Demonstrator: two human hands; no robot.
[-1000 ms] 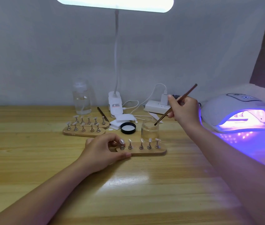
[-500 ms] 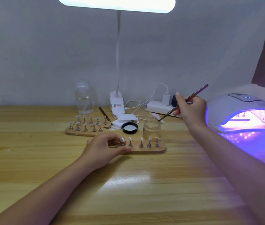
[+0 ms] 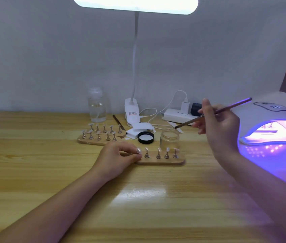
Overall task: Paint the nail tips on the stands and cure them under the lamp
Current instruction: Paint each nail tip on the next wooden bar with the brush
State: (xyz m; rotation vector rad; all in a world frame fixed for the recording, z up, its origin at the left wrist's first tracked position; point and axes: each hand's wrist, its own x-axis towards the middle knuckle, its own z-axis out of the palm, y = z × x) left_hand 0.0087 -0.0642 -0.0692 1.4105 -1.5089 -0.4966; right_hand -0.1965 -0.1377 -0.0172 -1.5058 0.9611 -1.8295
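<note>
While resting on the table point(image 3: 33, 172) just left of the glass jar point(image 3: 169, 139), left hand point(image 3: 116, 157) lies knuckles up, forearm running back toward the near left corner. Fingers curled in a closed grip, pinching the left end of the near wooden stand point(image 3: 161, 161) at its first peg. Five nail tips point(image 3: 158, 149) on that stand, upright on small metal pegs, directly in front of the jar.

Raised above the table to the right of the jar, right hand point(image 3: 221, 128) held with wrist bent and palm turned left, forearm leading off the lower right edge. Thumb and fingers closed in a pen grip on the brush point(image 3: 214, 113), its handle angled up to the right, its dark tip pointing down-left, hanging just above and behind the jar's open mouth, clear of the glass.

Right of the jar and beyond the right hand: curing lamp point(image 3: 275, 120), lit violet, mouth facing the viewer. Black lid point(image 3: 145, 137) just left of the jar. Further left of the jar, two more stands point(image 3: 100, 137) with pegged tips, side by side. Behind the jar: desk lamp base point(image 3: 131, 111), power strip point(image 3: 179, 115), clear bottle point(image 3: 97, 106) near the wall.

Bare table in front of the jar and stand, wide and open up to the near edge between the two forearms.
</note>
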